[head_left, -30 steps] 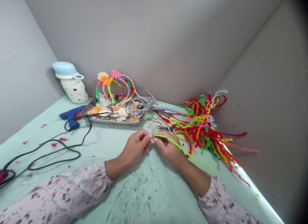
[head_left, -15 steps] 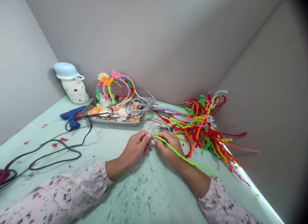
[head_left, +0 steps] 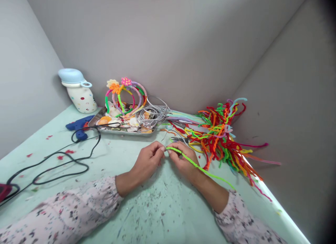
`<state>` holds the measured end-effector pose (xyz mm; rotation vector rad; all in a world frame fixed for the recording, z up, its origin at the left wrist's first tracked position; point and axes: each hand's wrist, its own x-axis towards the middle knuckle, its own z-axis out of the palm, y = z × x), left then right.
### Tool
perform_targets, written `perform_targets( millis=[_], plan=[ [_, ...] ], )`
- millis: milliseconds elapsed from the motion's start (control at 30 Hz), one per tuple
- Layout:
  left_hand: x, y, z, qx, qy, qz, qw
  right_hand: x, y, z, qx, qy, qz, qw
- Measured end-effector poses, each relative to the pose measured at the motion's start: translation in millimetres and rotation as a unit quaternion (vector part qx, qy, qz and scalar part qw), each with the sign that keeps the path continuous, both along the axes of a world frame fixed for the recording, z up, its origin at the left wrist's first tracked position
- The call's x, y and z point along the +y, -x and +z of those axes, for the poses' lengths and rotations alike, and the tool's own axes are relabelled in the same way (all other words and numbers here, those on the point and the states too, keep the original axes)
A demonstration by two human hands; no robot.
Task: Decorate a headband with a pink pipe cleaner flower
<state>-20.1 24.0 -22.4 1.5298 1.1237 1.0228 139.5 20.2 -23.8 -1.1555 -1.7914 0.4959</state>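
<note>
A bright green pipe cleaner [head_left: 193, 162] runs from between my two hands back over my right wrist toward the sleeve. My left hand [head_left: 149, 159] is closed, its thumb and fingertips pinching at the near end of the pipe cleaner. My right hand [head_left: 183, 160] is closed around the same end, fingers curled with the thumb against the strand. The fingertips of both hands almost meet above the table, and what lies inside the pinches is partly hidden.
Behind my hands stands a metal tray [head_left: 126, 133] of shells, with wrapped headbands [head_left: 119, 97] and coiled grey wire [head_left: 153, 114]. A heap of coloured pipe cleaners [head_left: 223, 139] lies right, pliers [head_left: 181, 140] beside it. Left are a blue glue gun [head_left: 80, 127], its black cord and a bottle [head_left: 81, 99].
Almost nothing differs. Both hands keep their pinch on the green pipe cleaner, with only a tiny shift of the fingers.
</note>
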Motion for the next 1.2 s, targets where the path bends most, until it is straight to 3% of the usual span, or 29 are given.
perform_targets(
  millis=[933,1200],
  plan=[
    [-1.6,-0.7,6.3,0.101,-0.022,0.009,0.995,-2.4,-2.7,3.7,-0.035,-0.007,0.032,0.999],
    [-2.7,-2.6,0.6,0.081,0.01,0.016,0.997,3.2,-3.2,-4.5,-0.051,-0.041,0.029,0.997]
  ],
)
